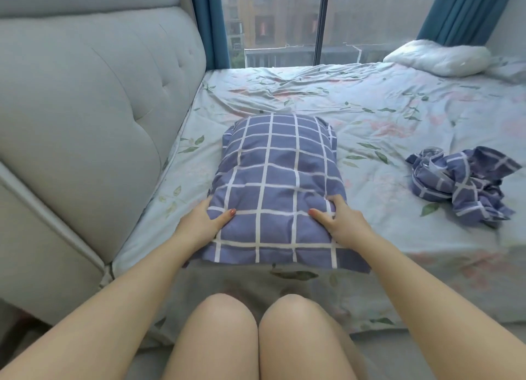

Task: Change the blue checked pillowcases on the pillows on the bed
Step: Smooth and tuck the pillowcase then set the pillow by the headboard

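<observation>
Blue checked pillowcase [279, 186], stuffed puffy, white-gridded cotton, lying lengthwise at near edge of floral-sheeted bed [370, 101]. Left hand [202, 223] fingers curling under its left side, thumb pressing on top; right hand [341, 223] gripping right side likewise. Two bare arms reaching forward. One second checked pillowcase [461, 183] lying crumpled toward right edge. One bare white pillow [435, 56] sitting at far right corner.

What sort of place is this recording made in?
A bedroom, most likely in a home. A bed with a flowered sheet fills the view, a padded grey headboard runs along its left side, and a checked pillow and a bare white pillow lie on it.
</observation>
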### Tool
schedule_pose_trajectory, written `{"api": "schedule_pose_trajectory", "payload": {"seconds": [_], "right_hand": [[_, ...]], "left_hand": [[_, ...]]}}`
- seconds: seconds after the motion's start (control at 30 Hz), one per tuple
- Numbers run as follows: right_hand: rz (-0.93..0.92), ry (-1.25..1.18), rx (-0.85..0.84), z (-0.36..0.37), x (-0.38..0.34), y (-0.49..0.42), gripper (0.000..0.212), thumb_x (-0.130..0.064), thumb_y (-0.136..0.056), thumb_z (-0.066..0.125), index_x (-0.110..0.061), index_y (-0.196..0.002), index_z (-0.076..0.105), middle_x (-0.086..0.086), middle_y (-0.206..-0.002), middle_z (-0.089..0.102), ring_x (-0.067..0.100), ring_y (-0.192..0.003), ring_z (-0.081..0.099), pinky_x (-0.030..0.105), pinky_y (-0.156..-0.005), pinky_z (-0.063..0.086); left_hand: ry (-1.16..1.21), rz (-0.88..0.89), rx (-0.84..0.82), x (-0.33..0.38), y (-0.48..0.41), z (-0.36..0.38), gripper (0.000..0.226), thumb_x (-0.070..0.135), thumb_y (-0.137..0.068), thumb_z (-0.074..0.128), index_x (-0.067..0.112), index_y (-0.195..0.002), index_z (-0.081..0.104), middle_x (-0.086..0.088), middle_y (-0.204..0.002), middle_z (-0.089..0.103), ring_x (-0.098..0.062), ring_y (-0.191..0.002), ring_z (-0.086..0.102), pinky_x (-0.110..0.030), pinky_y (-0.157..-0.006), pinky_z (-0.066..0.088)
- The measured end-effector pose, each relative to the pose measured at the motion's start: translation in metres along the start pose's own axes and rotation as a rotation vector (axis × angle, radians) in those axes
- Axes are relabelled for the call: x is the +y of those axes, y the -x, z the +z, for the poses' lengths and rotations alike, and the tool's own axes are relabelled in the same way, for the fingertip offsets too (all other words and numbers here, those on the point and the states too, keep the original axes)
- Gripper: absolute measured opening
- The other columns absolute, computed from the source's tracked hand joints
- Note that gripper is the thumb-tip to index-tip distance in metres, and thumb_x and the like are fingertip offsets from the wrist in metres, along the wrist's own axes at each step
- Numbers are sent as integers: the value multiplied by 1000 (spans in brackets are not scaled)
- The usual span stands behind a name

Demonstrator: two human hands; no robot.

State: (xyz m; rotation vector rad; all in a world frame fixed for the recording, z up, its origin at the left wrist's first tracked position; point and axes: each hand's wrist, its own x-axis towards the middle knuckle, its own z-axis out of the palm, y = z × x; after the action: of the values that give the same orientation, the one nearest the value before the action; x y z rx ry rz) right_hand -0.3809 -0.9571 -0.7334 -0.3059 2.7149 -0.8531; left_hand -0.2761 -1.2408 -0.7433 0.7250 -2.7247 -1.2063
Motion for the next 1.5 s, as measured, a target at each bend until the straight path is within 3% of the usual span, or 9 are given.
{"api": "schedule_pose_trajectory", "payload": {"seconds": [0.13,0.2,0.3,0.4,0.53,0.8,1.1,1.3,1.5], "right_hand": [[-57,241,-168,-3,-1,49,31,-65,-94,35,-36,-106,39,9,-110,57,32,-102,58,43,-88,47],[-14,403,-143,-6,-5,61,53,-71,-92,22,-28,-116,40,7,-107,57,31,-97,59,43,-83,49],[15,622,37,-12,-25,48,66,-73,-91,16,-24,-123,45,9,-128,51,33,-115,51,42,-86,43],[-174,642,289,-4,-55,14,62,-70,-93,22,-28,-134,42,8,-146,33,34,-130,35,47,-102,38],[-278,474,231,16,-85,-50,71,-77,-88,15,-45,-152,10,-4,-164,-3,37,-148,2,59,-116,12],[-203,409,134,74,-44,-126,68,-77,-87,3,-53,-149,-7,-17,-159,-23,30,-147,-24,59,-114,-17],[-232,401,113,74,-32,-100,65,-71,-91,5,-50,-149,-13,-15,-160,-24,27,-147,-24,54,-117,-15],[-200,446,217,82,-25,-100,71,-75,-82,-11,-51,-148,-14,-17,-159,-25,28,-147,-25,56,-114,-17],[-178,467,216,86,-32,-126,64,-70,-91,4,-49,-150,-9,-16,-159,-25,28,-147,-25,58,-114,-15]], "left_hand": [[-65,-6,-128,-15,50,-25,57,80,-75,55,41,-116,60,20,-115,66,-13,-109,62,-36,-97,48],[-129,-53,-199,-17,63,-35,66,89,-71,45,36,-106,63,20,-106,67,-9,-100,63,-33,-93,48],[-429,-98,-131,-8,45,-41,84,91,-68,16,24,-88,62,2,-99,65,-19,-93,60,-34,-86,47],[-464,-3,67,13,7,-30,63,74,-89,25,32,-122,58,-11,-139,41,-32,-130,41,-44,-106,38],[-449,256,119,60,-57,-1,56,59,-100,24,44,-154,16,9,-165,-1,-20,-152,1,-55,-121,7],[-623,175,52,36,-125,86,54,52,-103,10,46,-153,-10,15,-161,-23,-20,-150,-20,-64,-116,-4],[-643,183,70,40,-84,89,55,51,-103,9,42,-154,-11,12,-163,-20,-23,-150,-17,-61,-117,-3],[-651,195,134,38,-82,96,56,53,-100,3,42,-152,-16,11,-162,-24,-24,-150,-20,-60,-116,-6],[-641,183,158,38,-112,101,58,51,-101,10,41,-153,-14,10,-161,-25,-25,-150,-21,-64,-116,-7]]}}
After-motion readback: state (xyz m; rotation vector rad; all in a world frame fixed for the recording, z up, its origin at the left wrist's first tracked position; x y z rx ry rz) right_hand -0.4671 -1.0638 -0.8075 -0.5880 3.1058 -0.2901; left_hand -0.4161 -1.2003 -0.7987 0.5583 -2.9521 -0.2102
